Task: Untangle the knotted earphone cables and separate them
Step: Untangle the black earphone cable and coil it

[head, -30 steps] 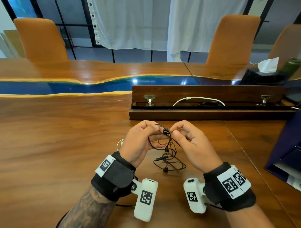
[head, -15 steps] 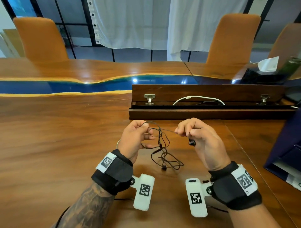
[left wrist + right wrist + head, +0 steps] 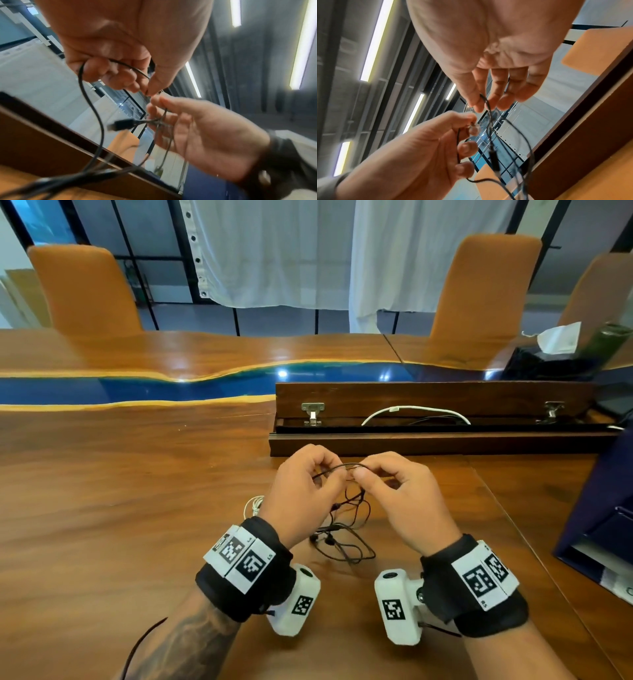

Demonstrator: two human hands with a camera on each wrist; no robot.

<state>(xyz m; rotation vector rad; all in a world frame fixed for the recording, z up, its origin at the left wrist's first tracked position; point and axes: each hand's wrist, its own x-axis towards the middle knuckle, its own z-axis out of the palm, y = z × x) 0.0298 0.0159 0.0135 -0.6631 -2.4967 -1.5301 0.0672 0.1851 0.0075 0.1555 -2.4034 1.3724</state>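
Hands (image 3: 352, 494) pinch cable (image 3: 346, 537) (mid-table).

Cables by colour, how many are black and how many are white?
Black: 1, the tangled black earphone cable pinched by the left hand and right hand.
White: 2, the thin white earphone cable beside the left hand and the white cord in the wooden tray.
Total: 3
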